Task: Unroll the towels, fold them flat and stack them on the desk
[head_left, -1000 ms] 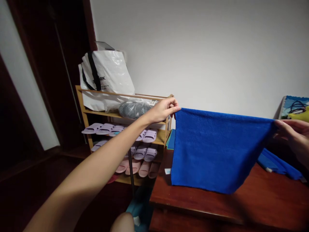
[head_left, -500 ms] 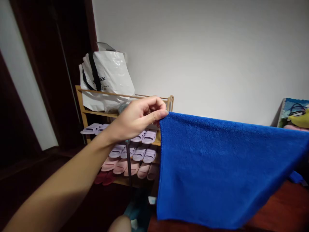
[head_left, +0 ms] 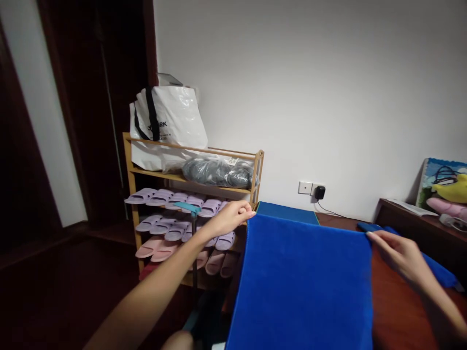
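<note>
A blue towel [head_left: 306, 282] hangs stretched between my two hands, its top edge nearly level and its lower end running out of the picture. My left hand [head_left: 231, 217] pinches the top left corner between thumb and finger. At the top right corner, my right hand [head_left: 397, 250] has closed on the edge. Behind the towel's upper edge, another flat blue piece [head_left: 286, 213] with a greenish border lies on the reddish-brown wooden table [head_left: 396, 304]. The towel covers much of the tabletop.
Left of the table stands a wooden shoe rack [head_left: 130, 160] with rows of slippers [head_left: 175, 232], a white bag [head_left: 175, 114] and a plastic-wrapped grey bundle [head_left: 219, 171]. A black plug [head_left: 320, 193] sits in the wall. More blue cloth [head_left: 438, 271] lies at the right, below a yellow toy [head_left: 452, 189].
The towel has come down and away from me, its top edge now straighter. My right hand, out of sight before, has come into view on the right corner.
</note>
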